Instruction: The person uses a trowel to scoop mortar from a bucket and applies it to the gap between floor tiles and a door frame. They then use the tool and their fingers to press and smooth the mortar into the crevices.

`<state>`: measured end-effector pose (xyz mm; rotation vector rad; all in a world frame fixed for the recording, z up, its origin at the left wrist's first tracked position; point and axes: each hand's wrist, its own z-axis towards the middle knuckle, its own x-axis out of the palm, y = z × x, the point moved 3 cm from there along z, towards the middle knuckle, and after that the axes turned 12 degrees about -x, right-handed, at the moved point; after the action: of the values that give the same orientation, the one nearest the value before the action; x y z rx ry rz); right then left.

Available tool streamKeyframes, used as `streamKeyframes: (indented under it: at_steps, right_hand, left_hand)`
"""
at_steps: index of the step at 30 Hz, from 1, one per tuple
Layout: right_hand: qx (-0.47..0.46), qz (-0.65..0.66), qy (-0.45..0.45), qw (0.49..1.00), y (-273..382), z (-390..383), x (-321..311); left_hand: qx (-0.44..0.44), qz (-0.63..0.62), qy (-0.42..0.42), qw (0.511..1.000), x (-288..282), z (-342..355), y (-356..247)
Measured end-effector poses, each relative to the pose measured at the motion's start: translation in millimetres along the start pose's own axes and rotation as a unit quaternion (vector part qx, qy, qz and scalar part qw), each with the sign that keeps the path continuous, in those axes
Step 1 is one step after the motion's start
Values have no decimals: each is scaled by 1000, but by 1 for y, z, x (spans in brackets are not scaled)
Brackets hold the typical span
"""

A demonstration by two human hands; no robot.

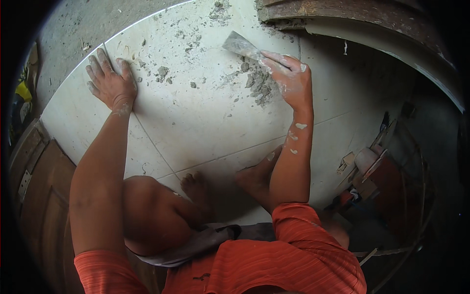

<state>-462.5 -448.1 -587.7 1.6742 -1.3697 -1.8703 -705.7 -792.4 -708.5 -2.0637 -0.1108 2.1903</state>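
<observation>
My left hand point(113, 84) lies flat on the pale tiled floor point(186, 117), its dusty fingers spread beside a tile joint. In my right hand point(290, 77) is a putty knife point(243, 46), gripped by its handle, with the wide grey blade pointing to the far left. Grey mortar crumbs point(259, 85) are heaped just left of my right hand, below the blade. Smaller bits of mortar point(163, 72) lie scattered between my two hands. White smears mark my right hand and forearm.
A wooden frame point(352, 14) crosses the far right. A brown wooden door point(46, 191) stands at the left. Rough concrete point(73, 29) borders the tiles at the far left. Assorted items point(364, 166) are piled at the right. My bare feet point(196, 188) rest on the tiles.
</observation>
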Motion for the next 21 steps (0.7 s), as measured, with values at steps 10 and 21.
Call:
streamKeyframes:
  at_steps: [10,21]
  right_hand:
    - [178,-70,90,977,-107,20,-149]
    - [133,34,137,981,-115,39,-126]
  left_hand:
    - [0,-12,-4,1000,2,1,-6]
    - [11,-10,-7,1000,0,-1,-7]
